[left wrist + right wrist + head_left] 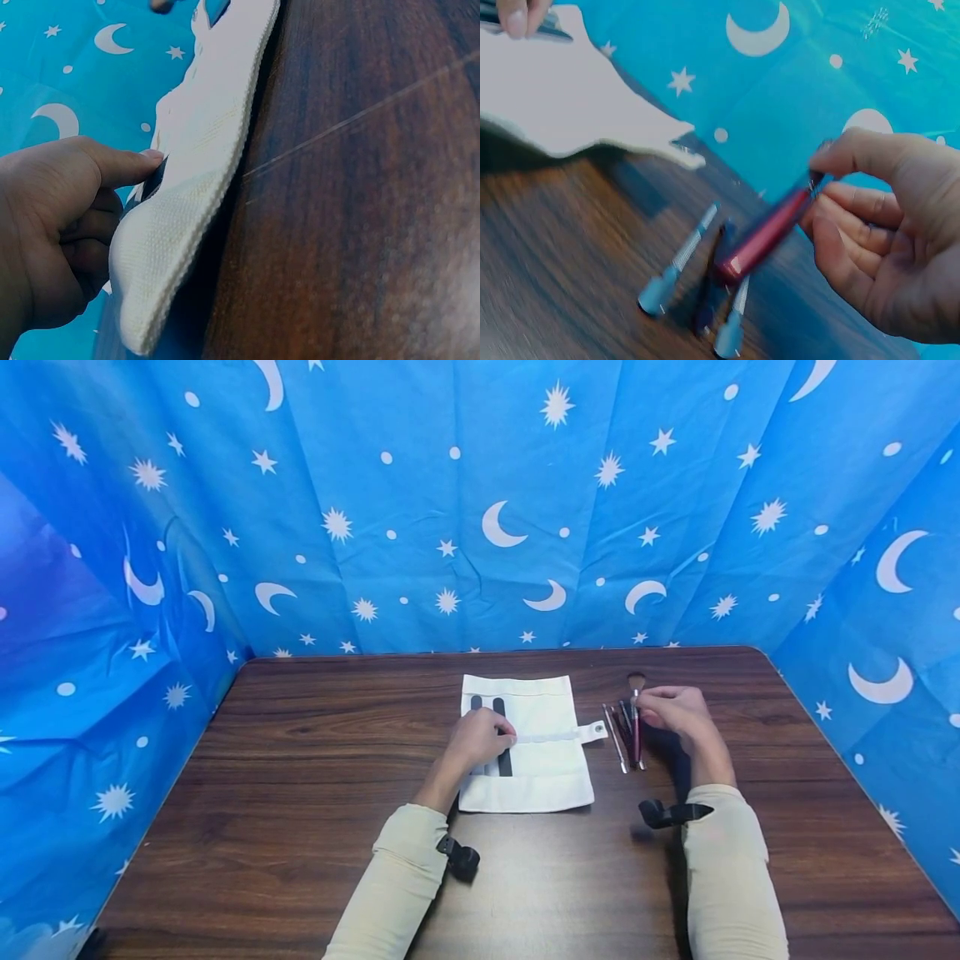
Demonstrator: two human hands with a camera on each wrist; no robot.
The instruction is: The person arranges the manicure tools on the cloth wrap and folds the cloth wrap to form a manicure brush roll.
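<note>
A white cloth roll-up pouch point(551, 789) lies unfolded on the table, with black flat strips, rounded at the end like nail files point(506, 764), tucked in its left part. My left hand point(480, 737) pinches the pouch at its middle band, over these strips; its thumb touches the cloth beside a dark strip in the left wrist view. To the pouch's right, my right hand point(678, 708) pinches a makeup brush point(637, 735) near its metal collar. The brush's red handle point(765, 236) points down, bristles up. Slim metal tools point(679, 259) lie beneath it.
A snap tab point(592, 732) sticks out of the pouch's right side, towards the tools. The dark wood table point(300, 793) reaches back to a blue curtain point(420, 510) with moons and stars. Black wrist cameras point(459, 858) sit on both sleeves.
</note>
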